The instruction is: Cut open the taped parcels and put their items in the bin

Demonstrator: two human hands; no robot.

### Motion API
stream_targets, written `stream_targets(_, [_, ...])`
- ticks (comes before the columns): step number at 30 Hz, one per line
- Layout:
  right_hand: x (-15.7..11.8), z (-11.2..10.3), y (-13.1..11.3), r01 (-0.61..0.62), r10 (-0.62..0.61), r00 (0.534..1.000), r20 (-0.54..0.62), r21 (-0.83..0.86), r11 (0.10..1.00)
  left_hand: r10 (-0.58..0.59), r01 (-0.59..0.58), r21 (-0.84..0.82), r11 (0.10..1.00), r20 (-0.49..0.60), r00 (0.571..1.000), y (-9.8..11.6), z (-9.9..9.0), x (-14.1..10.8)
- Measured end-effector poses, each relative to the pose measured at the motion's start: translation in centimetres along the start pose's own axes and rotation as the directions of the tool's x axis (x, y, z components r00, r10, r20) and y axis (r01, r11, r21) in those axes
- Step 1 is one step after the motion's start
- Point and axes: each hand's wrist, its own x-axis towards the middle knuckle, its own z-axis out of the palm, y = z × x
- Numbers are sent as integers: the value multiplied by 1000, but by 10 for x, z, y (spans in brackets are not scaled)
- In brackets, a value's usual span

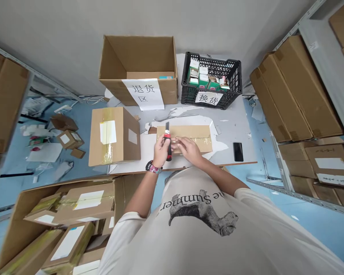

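The scuffed worktop (231, 120) in front of you carries the long cardboard carton (199, 131), which lies just ahead of your body. Your left hand (161, 149) pinches the red-and-black utility knife (168, 144) by its handle above the carton, its blade (167, 126) bared and pointing away from you. Your right hand (189, 149) bends its fingers close beside that handle; whether they pinch anything, I cannot tell. Should your left grip loosen, the knife could twist and nick them; a careless right elbow could sweep the smartphone (238, 152) off the near edge.
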Motion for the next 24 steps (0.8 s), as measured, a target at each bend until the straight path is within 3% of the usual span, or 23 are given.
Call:
stream_targets(4, [-5,1,6,30,-27,1000,13,-228,973,-29,29,-4,1000,-249,968,-4,-59,2])
stream_targets(7, [-11,-2,14,21,-22,1000,-3,-272,962,-144,148,-8,989,-283,948,-15,-79,0])
stream_targets(10, [-15,-6,19,-9,1,1000,-25,-301,954,-213,208,-47,977,-213,953,-25,-81,-4])
stream_targets(17, [-20,-8,19,-36,12,997,-72,-346,938,-207,198,-74,977,-141,968,-33,-75,-6])
stream_targets(24, [-23,-6,18,-61,29,996,-86,-400,914,-267,268,-65,961,33,963,-39,-53,-18])
